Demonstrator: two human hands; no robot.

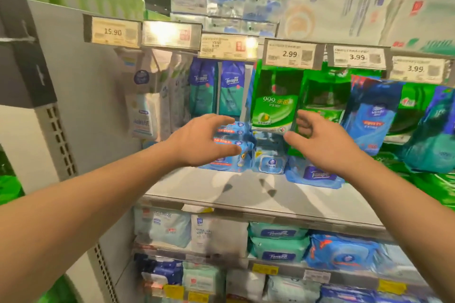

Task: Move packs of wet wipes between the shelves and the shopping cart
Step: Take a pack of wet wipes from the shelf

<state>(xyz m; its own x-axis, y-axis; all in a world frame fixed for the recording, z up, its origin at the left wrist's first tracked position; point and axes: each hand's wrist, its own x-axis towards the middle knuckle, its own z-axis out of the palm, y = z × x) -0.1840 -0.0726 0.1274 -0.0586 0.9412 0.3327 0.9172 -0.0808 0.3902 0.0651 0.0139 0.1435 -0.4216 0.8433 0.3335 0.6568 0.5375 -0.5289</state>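
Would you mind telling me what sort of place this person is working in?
Most likely a supermarket aisle: price tags run along the shelf edge, packs of wet wipes are stacked in rows, and more packs hang above, such as the green pack.

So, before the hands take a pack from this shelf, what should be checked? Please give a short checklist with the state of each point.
1. Left hand free: ok, fingers spread, holding nothing.
2. Right hand free: ok, open beside the green pack.
3. Target pack chosen: cannot tell; the hands bracket the green pack and the blue packs below it.
4. Green pack easy to free: cannot tell; how it hangs is hidden behind the price tag.
5. Shelf front free of obstacles: ok.
6. Cart within reach: cannot tell, not in view.
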